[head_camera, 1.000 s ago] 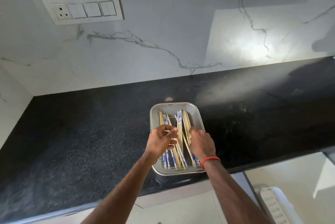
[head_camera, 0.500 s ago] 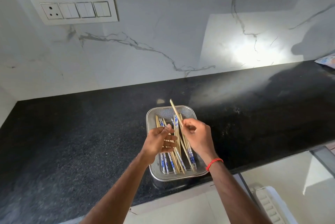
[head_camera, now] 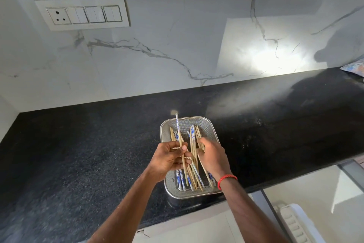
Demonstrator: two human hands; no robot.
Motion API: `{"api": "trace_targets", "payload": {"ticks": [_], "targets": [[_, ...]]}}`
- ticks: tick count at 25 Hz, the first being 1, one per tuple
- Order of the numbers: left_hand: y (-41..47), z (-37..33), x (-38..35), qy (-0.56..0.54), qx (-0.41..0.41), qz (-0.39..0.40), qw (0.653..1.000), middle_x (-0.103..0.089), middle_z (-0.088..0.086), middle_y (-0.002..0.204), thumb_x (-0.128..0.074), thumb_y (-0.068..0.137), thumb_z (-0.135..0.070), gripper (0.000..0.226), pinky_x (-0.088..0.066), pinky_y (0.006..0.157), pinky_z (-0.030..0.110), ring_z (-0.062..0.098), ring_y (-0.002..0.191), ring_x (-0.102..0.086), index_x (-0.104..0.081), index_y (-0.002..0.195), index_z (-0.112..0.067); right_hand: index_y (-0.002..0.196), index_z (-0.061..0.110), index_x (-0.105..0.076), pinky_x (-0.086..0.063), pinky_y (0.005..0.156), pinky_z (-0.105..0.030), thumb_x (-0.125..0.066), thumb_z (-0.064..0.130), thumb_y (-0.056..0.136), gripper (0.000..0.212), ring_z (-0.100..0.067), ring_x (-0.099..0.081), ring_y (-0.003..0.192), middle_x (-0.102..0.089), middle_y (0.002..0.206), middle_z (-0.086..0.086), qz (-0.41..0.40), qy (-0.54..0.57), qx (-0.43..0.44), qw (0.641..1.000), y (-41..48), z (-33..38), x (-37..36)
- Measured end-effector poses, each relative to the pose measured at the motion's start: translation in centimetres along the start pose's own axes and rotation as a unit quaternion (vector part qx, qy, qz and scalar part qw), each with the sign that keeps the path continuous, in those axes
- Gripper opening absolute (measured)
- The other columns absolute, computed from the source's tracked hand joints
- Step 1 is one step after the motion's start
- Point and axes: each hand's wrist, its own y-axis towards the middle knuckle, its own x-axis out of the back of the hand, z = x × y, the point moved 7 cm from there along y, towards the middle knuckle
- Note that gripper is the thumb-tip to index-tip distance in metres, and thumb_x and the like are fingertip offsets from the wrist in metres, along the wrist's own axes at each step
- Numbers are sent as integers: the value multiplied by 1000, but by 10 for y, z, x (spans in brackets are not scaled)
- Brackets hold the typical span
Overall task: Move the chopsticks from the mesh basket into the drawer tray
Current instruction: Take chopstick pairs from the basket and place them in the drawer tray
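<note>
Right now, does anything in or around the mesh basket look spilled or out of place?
Nothing spilled. The chopsticks lie jumbled and crossed in the mesh basket; one, gripped by the left hand, juts past the far rim. The right hand rests among them.

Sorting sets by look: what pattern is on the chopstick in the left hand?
Blue floral print on white at its far end, plain wood below: chopstick, left hand, head view.

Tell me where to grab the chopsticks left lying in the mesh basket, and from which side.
Take the chopsticks around mid-length, coming from above with the fingers across them. They lie flat, roughly parallel, running front to back in the mesh basket, whose raised rim likely blocks a sideways approach; pinching several mid-shaft should keep them balanced.
</note>
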Motion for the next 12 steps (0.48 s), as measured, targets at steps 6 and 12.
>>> {"api": "trace_targets", "payload": {"ticks": [6,12], "targets": [[-6,-3,9,20,-11,-7,1000,-79,21,102,-73,89,-21,30,-66,71,43,28,76,-77,-69,114,-3,124,18,-57,-60,72,-33,-54,9,97,29,-22,-72,90,-71,104,-6,20,-123,-39,991,-3,-17,-14],[-5,3,13,17,4,-16,1000,-79,20,99,-64,99,-20,24,-64,62,37,30,76,-77,-69,113,-1,122,13,-67,-63,77,-31,-69,6,88,35,-16,-74,88,-76,102,-3,-25,64,-74,995,2,-23,-1]]}}
